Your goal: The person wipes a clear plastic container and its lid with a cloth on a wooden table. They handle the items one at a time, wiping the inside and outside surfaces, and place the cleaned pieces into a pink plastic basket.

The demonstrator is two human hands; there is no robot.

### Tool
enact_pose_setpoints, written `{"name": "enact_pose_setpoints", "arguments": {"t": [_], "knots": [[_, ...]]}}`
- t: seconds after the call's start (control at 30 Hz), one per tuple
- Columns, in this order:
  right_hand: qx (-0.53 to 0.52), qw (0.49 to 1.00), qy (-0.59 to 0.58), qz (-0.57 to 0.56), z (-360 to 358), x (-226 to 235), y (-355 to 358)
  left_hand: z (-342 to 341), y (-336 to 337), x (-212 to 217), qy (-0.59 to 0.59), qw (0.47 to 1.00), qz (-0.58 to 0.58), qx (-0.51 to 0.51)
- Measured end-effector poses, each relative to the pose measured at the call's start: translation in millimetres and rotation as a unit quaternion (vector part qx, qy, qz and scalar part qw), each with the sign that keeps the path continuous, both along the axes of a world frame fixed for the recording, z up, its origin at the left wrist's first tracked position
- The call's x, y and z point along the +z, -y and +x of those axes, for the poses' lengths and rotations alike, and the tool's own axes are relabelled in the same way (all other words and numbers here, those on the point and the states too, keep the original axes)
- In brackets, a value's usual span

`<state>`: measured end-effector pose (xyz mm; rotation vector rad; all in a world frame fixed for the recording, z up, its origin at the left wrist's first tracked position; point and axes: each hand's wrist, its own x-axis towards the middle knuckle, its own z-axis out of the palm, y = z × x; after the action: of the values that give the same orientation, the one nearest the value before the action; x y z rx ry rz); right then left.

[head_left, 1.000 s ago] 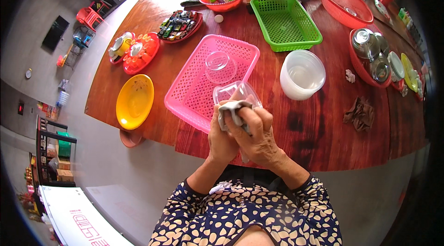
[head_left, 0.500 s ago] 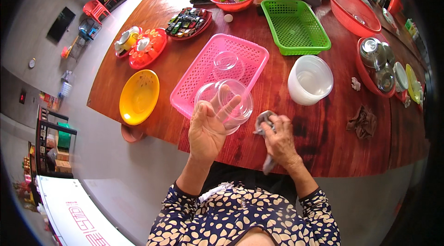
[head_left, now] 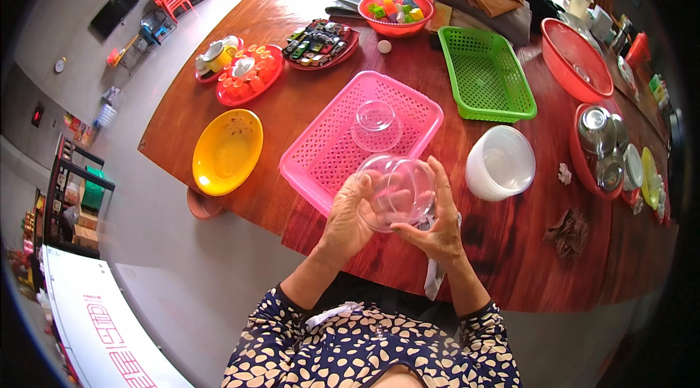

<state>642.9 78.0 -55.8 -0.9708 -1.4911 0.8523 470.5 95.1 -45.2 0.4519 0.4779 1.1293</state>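
Between my hands, over the table's near edge, is a clear plastic bowl (head_left: 397,187) with a rim and a round base. My left hand (head_left: 348,224) grips its left side, thumb at the rim and other fingers seen through the plastic. My right hand (head_left: 439,226) closes on its right side, fingers raised along the edge and thumb below. A grey-white cloth (head_left: 434,277) shows beside and below my right hand; whether that hand also holds it I cannot tell. Beyond, another clear bowl (head_left: 375,133) sits in the pink plastic basket (head_left: 430,129).
Right of the basket are white tubs (head_left: 500,163) and a green basket (head_left: 531,107). A yellow bowl (head_left: 227,152) stands left. A crumpled brown cloth (head_left: 566,233) lies right, near a red basin (head_left: 580,154) of metal lids. Toy cars (head_left: 317,44) fill a tray farther back.
My right hand has come up from the cloth on the table to the clear bowl. The bowl, before in my left hand alone, is now between both hands, slightly to the right.
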Motion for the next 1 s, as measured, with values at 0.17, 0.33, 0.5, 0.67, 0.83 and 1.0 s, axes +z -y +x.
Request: {"name": "enact_pose_setpoints", "arguments": {"t": [0.17, 0.33, 0.5, 0.67, 0.83, 1.0], "knots": [[-0.077, 0.990, 0.064, 0.102, -1.9, 15.7, -70.2, -25.3, -26.8, -1.5, -0.112, 0.974, 0.024, 0.193], [-0.095, 0.978, 0.172, 0.062, -11.2, 11.0, -131.1, -38.6, -32.4, -6.5, -0.222, 0.953, 0.025, 0.207], [-0.046, 0.977, 0.206, 0.024, -23.4, -14.6, -163.2, -42.3, -33.0, -13.0, -0.294, 0.938, 0.068, 0.169], [-0.011, 0.957, 0.288, 0.022, -30.9, -20.6, -167.4, -45.8, -27.5, -29.7, -0.338, 0.927, 0.112, 0.115], [-0.027, 0.928, 0.350, 0.125, -37.7, -11.7, -156.3, -43.1, -25.2, -28.5, -0.389, 0.885, 0.196, 0.162], [0.029, 0.871, 0.461, 0.165, -60.7, -7.1, -129.9, -41.4, -23.4, -33.4, -0.431, 0.825, 0.300, 0.208]]}}
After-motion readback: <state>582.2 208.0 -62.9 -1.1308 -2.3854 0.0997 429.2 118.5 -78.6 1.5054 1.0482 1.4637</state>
